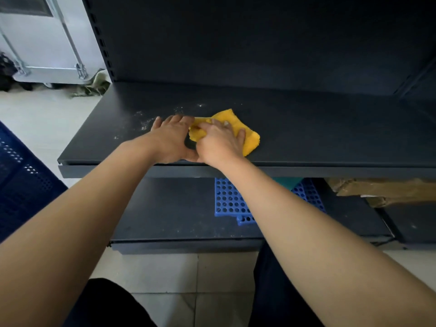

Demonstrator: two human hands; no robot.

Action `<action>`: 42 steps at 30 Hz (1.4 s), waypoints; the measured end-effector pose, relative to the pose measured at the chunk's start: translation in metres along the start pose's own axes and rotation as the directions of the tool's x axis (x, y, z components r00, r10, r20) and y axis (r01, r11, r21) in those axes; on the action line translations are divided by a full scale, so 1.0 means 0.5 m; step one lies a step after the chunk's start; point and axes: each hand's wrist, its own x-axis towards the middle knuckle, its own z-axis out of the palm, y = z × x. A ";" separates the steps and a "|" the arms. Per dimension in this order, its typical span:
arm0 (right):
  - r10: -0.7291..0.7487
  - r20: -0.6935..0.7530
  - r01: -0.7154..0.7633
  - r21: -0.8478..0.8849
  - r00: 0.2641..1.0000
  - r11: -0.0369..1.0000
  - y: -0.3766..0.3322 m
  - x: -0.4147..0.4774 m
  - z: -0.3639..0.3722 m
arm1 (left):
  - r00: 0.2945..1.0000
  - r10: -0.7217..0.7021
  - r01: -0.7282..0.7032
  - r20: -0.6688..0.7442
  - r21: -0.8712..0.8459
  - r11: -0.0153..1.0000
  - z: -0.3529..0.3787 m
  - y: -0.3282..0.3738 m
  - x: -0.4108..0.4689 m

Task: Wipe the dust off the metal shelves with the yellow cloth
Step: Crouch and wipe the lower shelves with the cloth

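The yellow cloth (250,135) lies bunched on the dark metal shelf (318,135) near its front edge. My right hand (219,142) lies on top of the cloth, fingers curled into its folds and gripping it. Just to the left, my left hand (171,135) rests flat on the shelf with fingers stretched forward, its fingertips touching the cloth's left end. White dust specks (146,122) are scattered on the shelf ahead and to the left of my left hand. A lower shelf (165,213) below also shows faint dust.
Blue perforated plastic trays (230,199) and a cardboard box (382,190) sit on the lower shelf at the right. A dark blue crate (21,185) stands on the floor at the left. A slotted upright (101,41) and back panel close the shelf behind.
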 end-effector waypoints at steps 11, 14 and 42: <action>0.172 -0.046 -0.172 -0.016 0.984 0.985 0.103 0.116 -0.048 | 0.992 -0.022 0.024 0.124 -0.017 1.000 -0.036 0.051 0.052; 0.228 -0.059 -0.230 -0.025 0.972 0.973 0.122 0.153 -0.055 | 0.991 -0.045 0.049 0.129 -0.029 0.998 -0.021 0.030 0.060; -0.220 0.006 0.220 -0.014 0.976 0.975 -0.012 0.007 0.011 | 0.974 -0.216 0.211 -0.074 -0.073 0.975 -0.010 -0.068 -0.081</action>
